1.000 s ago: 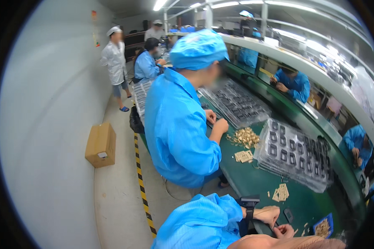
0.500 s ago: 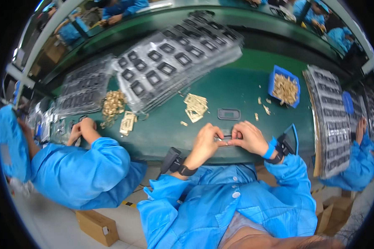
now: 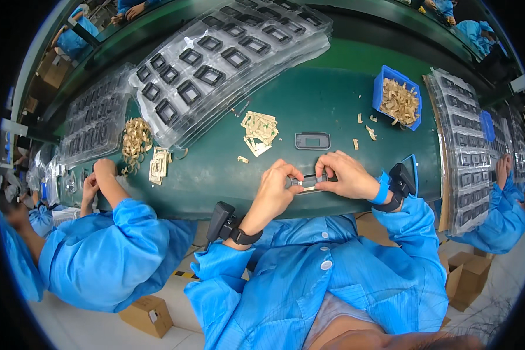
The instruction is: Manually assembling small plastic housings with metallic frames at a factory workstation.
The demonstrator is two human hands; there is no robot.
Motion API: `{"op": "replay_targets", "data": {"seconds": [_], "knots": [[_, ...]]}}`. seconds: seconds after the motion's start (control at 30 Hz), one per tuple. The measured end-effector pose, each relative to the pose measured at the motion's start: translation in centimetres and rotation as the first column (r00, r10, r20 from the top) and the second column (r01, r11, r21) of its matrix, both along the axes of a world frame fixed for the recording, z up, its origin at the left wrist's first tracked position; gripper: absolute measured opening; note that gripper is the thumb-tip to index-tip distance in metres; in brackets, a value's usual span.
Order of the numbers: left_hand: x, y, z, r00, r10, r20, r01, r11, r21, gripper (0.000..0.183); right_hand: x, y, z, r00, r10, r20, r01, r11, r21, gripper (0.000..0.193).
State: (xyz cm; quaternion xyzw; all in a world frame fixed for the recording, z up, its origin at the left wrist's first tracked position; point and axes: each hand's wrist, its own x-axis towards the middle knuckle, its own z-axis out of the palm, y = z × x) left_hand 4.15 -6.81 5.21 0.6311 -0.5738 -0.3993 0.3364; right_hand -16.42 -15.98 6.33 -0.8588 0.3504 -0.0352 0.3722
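Observation:
My left hand (image 3: 277, 185) and my right hand (image 3: 349, 175) meet near the front edge of the green table. Between them they grip a small dark rectangular plastic frame (image 3: 309, 182), thumbs and fingertips pinching its two ends. A pale strip shows along its near side; the fingers cover part of it. Just beyond my hands lies a second dark frame (image 3: 300, 142), flat, with a rectangular opening. Farther left, a loose pile of cream-coloured cut-out sheets (image 3: 259, 131) rests on the table, with one small cream piece (image 3: 242, 159) in front of it.
A blue bin (image 3: 380, 92) full of tan curled strips stands at the right, loose strips (image 3: 371, 133) beside it. Clear trays (image 3: 186, 125) of dark frames are stacked far left; more trays (image 3: 462, 151) stand right. A co-worker (image 3: 116, 251) sits at my left, near a tan strip heap (image 3: 135, 143).
My view has shifted, so the table things sit farther left and higher in the picture. Both hands keep hold of the frame, its grey face now showing more between the fingers.

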Motion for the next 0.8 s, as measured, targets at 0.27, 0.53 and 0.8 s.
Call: {"op": "replay_targets", "data": {"seconds": [0.27, 0.53, 0.8], "knots": [[-0.2, 0.1, -1.4, 0.999, 0.035, -0.001, -0.035, 0.993, -0.117, 0.021, 0.7, 0.7, -0.5, 0.997, -0.064, 0.049, 0.069, 0.992, -0.109, 0.033], [0.3, 0.2, -0.8, 1.0, 0.004, -0.018, -0.005, 1.0, -0.014, 0.026, 0.2, -1.0, 0.7, 0.996, 0.091, -0.024, -0.089, 0.992, 0.093, 0.026], [0.7, 2.1, -1.2, 0.99, -0.019, -0.143, -0.005, 0.986, -0.164, 0.036, 0.0, 0.1, 1.6, 0.991, 0.119, 0.062, -0.125, 0.987, 0.102, 0.027]]}}
